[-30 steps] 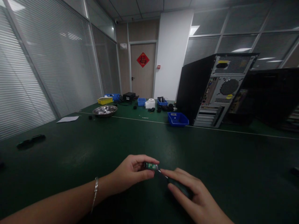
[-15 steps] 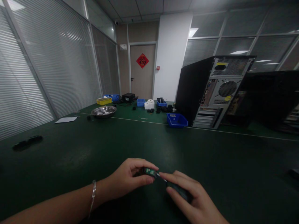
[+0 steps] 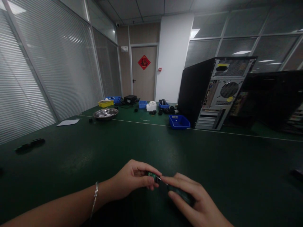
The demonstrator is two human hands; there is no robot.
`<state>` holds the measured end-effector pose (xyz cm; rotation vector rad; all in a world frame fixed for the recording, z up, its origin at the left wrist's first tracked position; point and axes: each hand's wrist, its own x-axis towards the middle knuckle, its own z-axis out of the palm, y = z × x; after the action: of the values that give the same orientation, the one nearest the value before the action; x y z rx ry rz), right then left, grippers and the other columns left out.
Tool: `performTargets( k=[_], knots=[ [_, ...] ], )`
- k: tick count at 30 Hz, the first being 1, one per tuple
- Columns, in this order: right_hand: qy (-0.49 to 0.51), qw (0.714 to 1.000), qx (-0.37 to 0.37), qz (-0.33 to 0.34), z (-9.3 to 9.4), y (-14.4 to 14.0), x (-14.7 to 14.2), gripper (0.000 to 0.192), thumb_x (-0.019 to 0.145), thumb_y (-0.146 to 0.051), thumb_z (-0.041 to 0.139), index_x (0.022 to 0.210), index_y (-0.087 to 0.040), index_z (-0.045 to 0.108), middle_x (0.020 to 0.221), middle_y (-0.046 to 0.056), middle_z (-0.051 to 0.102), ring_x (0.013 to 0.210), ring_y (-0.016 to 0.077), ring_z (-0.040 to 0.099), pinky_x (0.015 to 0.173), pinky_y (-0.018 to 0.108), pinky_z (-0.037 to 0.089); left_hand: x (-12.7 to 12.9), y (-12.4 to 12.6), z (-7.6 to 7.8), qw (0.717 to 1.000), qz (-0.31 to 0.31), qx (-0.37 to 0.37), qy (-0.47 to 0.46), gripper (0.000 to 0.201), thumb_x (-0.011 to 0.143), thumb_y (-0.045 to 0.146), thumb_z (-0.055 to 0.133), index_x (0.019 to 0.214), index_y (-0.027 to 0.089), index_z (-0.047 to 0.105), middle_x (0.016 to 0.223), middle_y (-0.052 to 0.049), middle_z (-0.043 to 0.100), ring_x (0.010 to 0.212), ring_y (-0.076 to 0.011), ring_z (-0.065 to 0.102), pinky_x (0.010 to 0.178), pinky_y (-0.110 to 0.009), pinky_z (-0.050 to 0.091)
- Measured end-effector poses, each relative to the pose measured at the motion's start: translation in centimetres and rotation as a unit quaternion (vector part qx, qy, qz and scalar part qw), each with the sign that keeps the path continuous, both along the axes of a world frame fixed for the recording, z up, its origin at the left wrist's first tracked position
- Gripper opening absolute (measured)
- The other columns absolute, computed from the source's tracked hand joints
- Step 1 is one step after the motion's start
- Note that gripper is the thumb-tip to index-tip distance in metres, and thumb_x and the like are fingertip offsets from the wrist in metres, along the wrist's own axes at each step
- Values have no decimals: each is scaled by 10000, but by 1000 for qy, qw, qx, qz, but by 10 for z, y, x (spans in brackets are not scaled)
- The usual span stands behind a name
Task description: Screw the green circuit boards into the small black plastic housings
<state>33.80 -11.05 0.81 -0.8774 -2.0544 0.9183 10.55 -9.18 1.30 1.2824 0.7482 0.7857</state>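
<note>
My left hand (image 3: 137, 177) pinches a small part with a green circuit board (image 3: 151, 174) between thumb and fingers, above the table. The fingers cover much of it, and a dark end shows on its right side. In my right hand (image 3: 189, 192) is a screwdriver (image 3: 181, 194) with a dark handle and a thin metal shaft. Its tip meets the right end of the circuit board part, close to my left fingertips; the exact contact is too small to make out.
The green table (image 3: 106, 151) carries a blue tray (image 3: 179, 123) and a computer tower (image 3: 213, 94) at right. A metal bowl (image 3: 105, 114), a white paper (image 3: 68, 122) and dark parts (image 3: 30, 145) lie left. A yellow bin (image 3: 105, 103) and white device (image 3: 151, 106) stand behind.
The circuit board part has tilted in my left fingers, so less of its green face shows. My left thumb has shifted over it; the screwdriver stays at its right end.
</note>
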Motion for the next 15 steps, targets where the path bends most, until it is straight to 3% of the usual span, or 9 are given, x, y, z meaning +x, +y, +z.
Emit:
performTargets(
  k=[7, 15],
  knots=[
    [-13, 1000, -18, -15, 4, -2, -1, 310, 900, -217, 583, 1183, -295, 681, 920, 37, 699, 837, 188, 663, 732, 264, 512, -2, 3, -3, 999, 34, 30, 7, 252, 776, 242, 731, 1020, 179, 734, 872, -51, 729, 742, -116, 632, 714, -235, 483],
    [-12, 1000, 0, 4, -2, -2, 1, 321, 891, -206, 593, 1189, -292, 676, 946, 44, 704, 853, 190, 667, 725, 261, 515, -1, 1, -1, 999, 15, 44, 15, 228, 785, 226, 720, 1006, 175, 736, 871, -39, 698, 746, -107, 618, 706, -222, 466]
  ],
)
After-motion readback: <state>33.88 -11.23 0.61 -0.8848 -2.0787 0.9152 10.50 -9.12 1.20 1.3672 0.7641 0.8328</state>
